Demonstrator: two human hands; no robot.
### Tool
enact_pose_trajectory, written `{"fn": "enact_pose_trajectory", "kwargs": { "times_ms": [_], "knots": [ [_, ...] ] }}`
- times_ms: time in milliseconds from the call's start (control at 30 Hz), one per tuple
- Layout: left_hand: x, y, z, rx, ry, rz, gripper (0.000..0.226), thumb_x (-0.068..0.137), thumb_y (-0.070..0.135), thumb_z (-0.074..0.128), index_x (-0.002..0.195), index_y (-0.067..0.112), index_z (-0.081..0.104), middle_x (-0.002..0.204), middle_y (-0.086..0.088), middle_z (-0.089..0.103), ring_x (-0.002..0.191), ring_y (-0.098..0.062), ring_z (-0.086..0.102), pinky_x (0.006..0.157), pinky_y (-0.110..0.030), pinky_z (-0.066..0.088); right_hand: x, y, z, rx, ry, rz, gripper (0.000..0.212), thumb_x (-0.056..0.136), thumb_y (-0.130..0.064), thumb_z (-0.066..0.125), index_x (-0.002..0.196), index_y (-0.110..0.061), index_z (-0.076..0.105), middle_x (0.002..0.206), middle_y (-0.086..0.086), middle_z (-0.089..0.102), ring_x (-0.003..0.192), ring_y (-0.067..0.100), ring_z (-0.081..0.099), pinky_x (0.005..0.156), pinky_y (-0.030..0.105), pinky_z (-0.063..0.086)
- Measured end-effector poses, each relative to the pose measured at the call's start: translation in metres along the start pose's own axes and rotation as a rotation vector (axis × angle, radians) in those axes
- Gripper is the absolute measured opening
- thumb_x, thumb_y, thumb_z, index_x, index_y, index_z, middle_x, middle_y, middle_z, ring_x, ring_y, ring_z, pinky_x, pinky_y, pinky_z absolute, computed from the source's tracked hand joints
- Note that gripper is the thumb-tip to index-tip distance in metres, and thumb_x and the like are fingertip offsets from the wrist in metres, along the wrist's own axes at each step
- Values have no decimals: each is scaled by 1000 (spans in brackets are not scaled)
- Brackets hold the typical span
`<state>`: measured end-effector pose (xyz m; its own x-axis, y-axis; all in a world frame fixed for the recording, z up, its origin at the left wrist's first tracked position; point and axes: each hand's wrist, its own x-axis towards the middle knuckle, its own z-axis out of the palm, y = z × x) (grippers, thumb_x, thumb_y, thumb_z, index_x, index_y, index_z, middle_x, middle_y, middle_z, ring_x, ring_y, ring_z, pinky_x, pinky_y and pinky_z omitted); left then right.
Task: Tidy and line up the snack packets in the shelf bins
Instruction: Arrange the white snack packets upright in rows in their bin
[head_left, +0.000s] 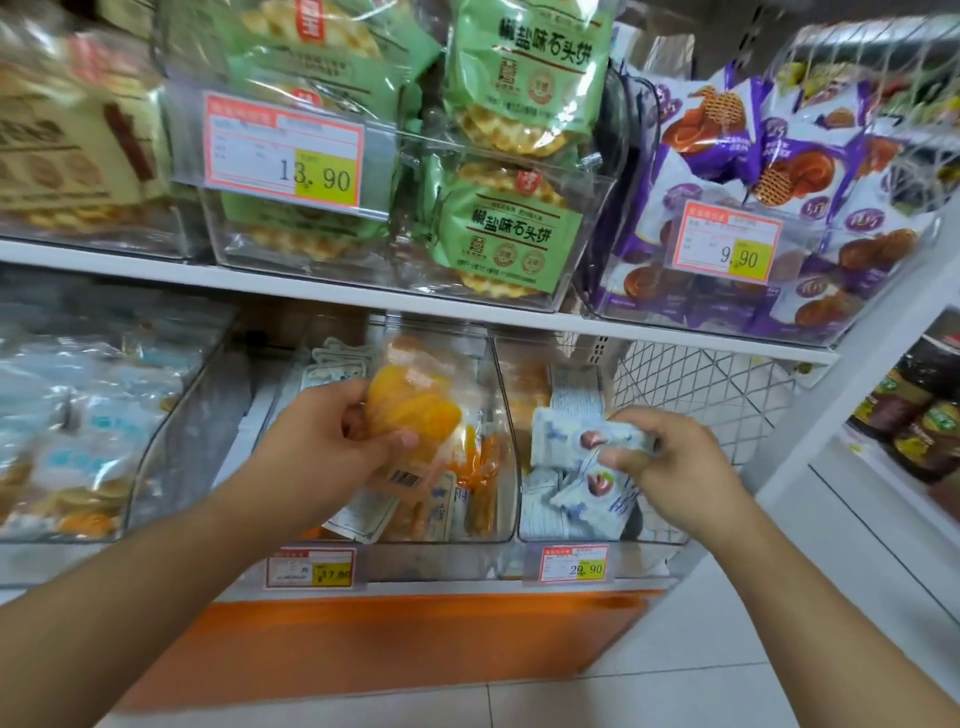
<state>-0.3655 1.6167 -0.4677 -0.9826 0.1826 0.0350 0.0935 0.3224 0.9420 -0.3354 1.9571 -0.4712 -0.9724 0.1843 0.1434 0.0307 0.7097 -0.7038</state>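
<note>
— We see clear, glossy plastic in the lower middle bin (498, 415), smooth with bright glare along its rim.

— And we take the orange packet (410, 410) for shiny see-through film, crinkled, with a paper-like barcode label.

— We note the pale blue packets (571, 447) look like matt, slightly creased wrapper.

— The green packets (498, 234) above look glossy to us, behind more clear plastic.

— We see the wire basket (701, 384) as white-coated metal mesh, and the shelf board (156, 267) as smooth white, faintly satin.
</note>
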Motion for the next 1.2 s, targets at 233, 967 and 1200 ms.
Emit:
{"fn": "enact_pose_trajectory", "kwargs": {
  "times_ms": [233, 967, 1200],
  "knots": [
    [-9, 0, -35, -3, 11, -17, 14, 88, 24, 80, 100, 27, 73, 87, 4, 79, 82, -14, 77, 81, -47, 62, -1, -51, 13, 436, 256, -5, 10, 94, -6, 74, 95, -16, 76, 84, 3, 79, 73, 11, 74, 62, 28, 57],
    [-17, 10, -11, -56, -146, 9, 20, 86, 24, 81, 104, 25, 73, 93, 4, 79, 86, -14, 77, 81, -44, 63, 1, -94, 48, 641, -329, -109, 35, 101, -35, 62, 127, -14, 70, 121, 10, 76, 116, 28, 71, 100, 41, 57],
    [-6, 29, 60, -51, -216, 175, 29, 85, 30, 82, 110, 32, 67, 96, 11, 76, 87, -7, 73, 79, -40, 62, -11, -65, 23, 399, -58, -213, 35, 84, 9, 78, 88, -26, 74, 87, -3, 77, 87, 18, 74, 82, 42, 60]
  ]
}}
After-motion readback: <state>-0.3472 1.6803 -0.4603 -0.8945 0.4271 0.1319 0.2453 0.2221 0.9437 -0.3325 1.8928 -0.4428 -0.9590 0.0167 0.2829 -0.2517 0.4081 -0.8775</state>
